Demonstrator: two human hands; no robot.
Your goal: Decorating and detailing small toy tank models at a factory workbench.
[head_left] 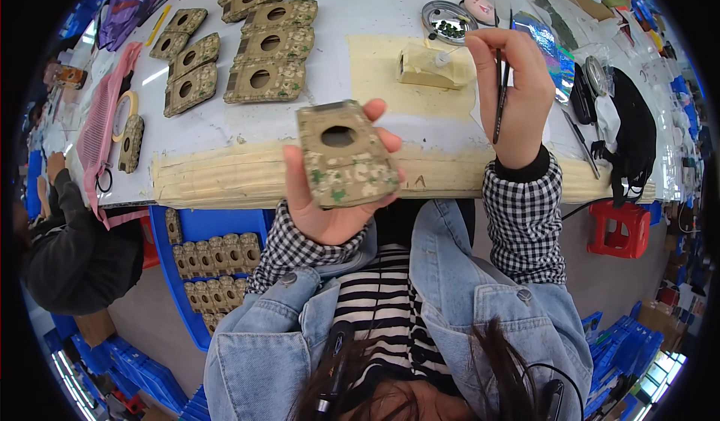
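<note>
My left hand grips a camouflage-patterned, tan and green hard piece with an oval hole, raised over the table's near edge. Its fingers wrap round the sides and the patterned face is turned up. Farther right, my right hand is raised with its fingers closed on slim dark stick-like tools; whether these are tweezers or fine brushes I cannot tell. Just beyond that hand is a round clear dish holding small dark green bits. A pale yellow block with a small white knob lies to its left.
Several similar camouflage pieces lie in rows at the left. A blue tray below the table holds more. Padded tape covers the table edge. Pink mesh, a black bundle and a red stool flank me. Another person sits left.
</note>
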